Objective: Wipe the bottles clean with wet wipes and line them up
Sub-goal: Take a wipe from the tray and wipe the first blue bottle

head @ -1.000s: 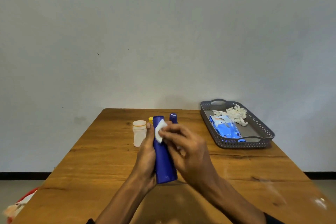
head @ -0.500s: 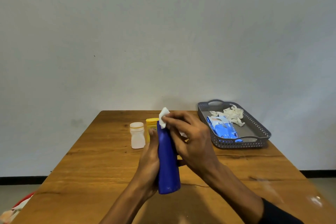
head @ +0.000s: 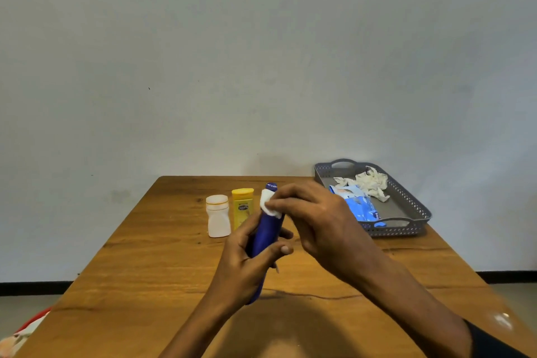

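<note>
My left hand [head: 247, 264] grips a tall dark blue bottle [head: 267, 229] around its lower half, tilted a little with its top away from me, above the wooden table [head: 151, 270]. My right hand [head: 316, 218] pinches a white wet wipe [head: 268, 203] against the bottle's upper part. Behind them stand a white bottle [head: 218, 219] and a yellow bottle [head: 242, 208] side by side. The cap of another dark blue bottle [head: 272, 186] peeks out behind the wipe; its body is hidden.
A grey perforated tray [head: 406, 200] sits at the table's far right, holding a blue wet-wipe pack [head: 359, 205] and crumpled used wipes [head: 369, 183]. A plain wall rises behind the table. Something red and white [head: 26, 331] lies on the floor at lower left.
My right hand slid the wipe up to the top of the bottle and back down a little. My left hand shifted its grip and tilted the bottle.
</note>
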